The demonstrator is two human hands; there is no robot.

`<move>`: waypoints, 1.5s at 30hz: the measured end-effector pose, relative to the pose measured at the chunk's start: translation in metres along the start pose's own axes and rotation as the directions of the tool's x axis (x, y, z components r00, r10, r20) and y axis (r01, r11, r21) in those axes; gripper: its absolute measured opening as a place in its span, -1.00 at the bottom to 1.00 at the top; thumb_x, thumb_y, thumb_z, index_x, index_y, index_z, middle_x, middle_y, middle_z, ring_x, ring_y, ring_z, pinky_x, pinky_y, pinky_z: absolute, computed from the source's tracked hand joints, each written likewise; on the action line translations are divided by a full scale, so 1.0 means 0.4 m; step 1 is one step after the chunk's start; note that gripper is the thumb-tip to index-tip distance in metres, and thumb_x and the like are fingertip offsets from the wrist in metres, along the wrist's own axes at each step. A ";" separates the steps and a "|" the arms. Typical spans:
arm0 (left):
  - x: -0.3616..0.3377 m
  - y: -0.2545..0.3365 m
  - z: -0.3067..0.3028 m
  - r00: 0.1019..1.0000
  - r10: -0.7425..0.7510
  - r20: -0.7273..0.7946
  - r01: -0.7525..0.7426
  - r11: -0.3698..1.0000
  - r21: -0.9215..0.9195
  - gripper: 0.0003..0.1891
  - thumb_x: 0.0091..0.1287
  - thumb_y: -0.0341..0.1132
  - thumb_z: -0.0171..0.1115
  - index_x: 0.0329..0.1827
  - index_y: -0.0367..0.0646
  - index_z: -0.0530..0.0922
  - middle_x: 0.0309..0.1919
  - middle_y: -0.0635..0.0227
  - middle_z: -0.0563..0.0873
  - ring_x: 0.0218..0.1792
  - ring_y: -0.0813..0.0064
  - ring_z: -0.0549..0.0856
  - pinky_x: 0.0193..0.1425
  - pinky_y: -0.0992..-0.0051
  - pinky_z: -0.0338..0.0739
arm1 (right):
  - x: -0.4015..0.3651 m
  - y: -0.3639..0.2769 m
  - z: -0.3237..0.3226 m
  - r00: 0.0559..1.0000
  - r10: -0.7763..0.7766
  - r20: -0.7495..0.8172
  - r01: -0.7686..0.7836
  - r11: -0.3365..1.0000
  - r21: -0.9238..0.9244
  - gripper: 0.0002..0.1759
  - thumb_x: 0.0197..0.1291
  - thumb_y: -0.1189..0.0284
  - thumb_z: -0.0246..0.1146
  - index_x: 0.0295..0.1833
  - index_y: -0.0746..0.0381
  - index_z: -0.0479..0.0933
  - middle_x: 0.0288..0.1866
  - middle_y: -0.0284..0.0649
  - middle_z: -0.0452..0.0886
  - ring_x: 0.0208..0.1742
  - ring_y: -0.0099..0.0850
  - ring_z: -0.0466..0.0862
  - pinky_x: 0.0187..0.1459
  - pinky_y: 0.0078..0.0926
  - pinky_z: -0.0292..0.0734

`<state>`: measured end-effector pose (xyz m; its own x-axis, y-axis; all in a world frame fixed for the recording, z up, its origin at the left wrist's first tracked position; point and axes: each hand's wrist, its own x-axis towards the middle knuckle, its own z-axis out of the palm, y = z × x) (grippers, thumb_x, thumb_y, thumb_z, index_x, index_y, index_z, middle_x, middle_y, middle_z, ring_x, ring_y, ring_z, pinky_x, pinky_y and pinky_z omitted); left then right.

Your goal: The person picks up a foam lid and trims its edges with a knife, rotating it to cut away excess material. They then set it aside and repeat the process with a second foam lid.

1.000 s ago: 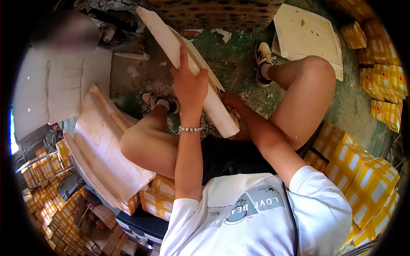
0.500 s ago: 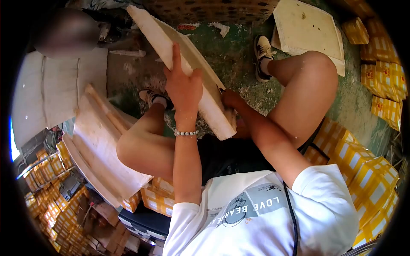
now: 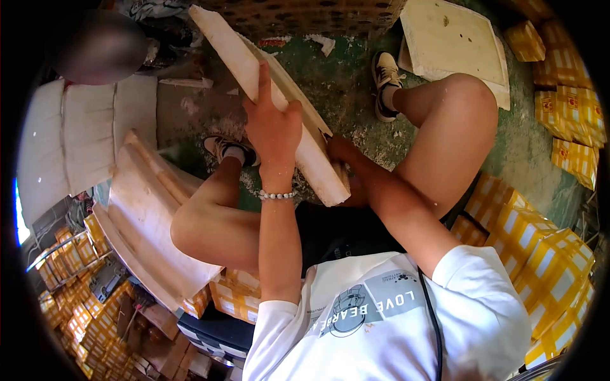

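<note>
A long white foam board (image 3: 235, 54) with a raised rim stands tilted between my knees, running from upper left to lower right. My left hand (image 3: 273, 130), a beaded bracelet at its wrist, grips the board across the middle. Its index finger is stretched along the white face and the other fingers are bent. My right hand (image 3: 341, 152) is closed at the board's right side, near its lower end. A slim dark tool (image 3: 328, 134) shows a little at those fingers; its kind is too small and shaded to tell.
Foam panels lie at the left (image 3: 152, 216) and on the floor at upper right (image 3: 454, 38). Yellow-and-white taped boxes (image 3: 534, 254) are stacked on both sides. White crumbs dot the green floor (image 3: 356, 95). Another person, blurred, is at upper left.
My right hand has shifted slightly up and left along the board's edge. The board and left hand stay nearly in place; the whole view has moved a little.
</note>
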<state>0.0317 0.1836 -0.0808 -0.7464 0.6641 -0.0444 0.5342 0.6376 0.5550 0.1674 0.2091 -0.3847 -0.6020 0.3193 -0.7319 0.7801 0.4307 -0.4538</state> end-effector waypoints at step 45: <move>0.003 -0.023 0.012 0.997 0.052 -0.049 -0.051 0.998 0.022 -0.14 0.21 -0.27 0.28 0.66 0.39 0.28 0.08 -0.27 0.57 -0.19 -0.24 0.73 -0.13 0.06 0.69 | -0.024 0.060 0.022 0.989 -0.056 0.136 0.049 0.998 0.049 -0.71 0.17 0.44 0.24 -0.11 0.38 0.75 -0.27 0.13 0.76 -0.32 -0.03 0.77 -0.20 -0.06 0.64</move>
<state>0.0278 0.1803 -0.0899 -0.7365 0.6760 0.0255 0.5799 0.6115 0.5384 0.1934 0.2090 -0.3928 -0.6155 0.1766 -0.7681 0.7569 0.4040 -0.5137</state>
